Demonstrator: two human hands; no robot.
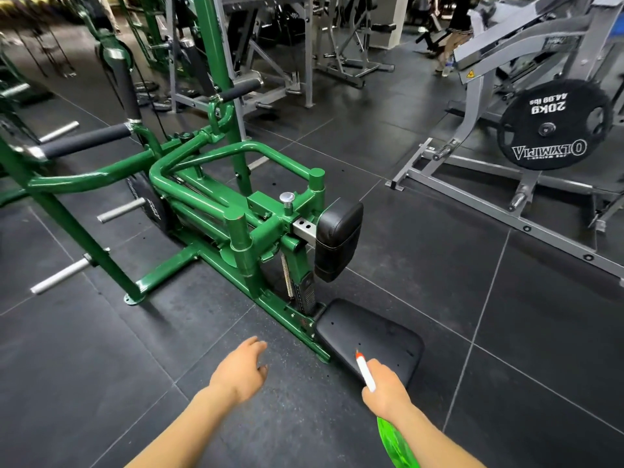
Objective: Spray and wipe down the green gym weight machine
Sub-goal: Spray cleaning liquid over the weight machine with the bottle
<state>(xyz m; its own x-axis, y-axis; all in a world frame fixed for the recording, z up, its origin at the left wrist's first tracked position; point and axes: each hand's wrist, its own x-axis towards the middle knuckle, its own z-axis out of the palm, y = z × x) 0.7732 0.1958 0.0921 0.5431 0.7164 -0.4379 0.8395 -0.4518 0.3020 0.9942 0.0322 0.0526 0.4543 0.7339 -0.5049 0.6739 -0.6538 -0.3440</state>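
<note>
While the spray bottle (366, 369) is being gripped in the right hand (385, 388), nozzle aimed forward at the seat pad (368, 336) of the green weight machine (216, 204) just ahead, the left hand (241, 369) is being held open, empty.

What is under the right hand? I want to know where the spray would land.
Under the right hand, which holds a spray bottle, lies the machine's black seat pad. The hand covers the pad's near edge; the floor beneath the pad is hidden.

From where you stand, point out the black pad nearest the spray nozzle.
The flat seat pad on the floor, directly under the nozzle; the upright chest pad sits higher and farther.
</note>
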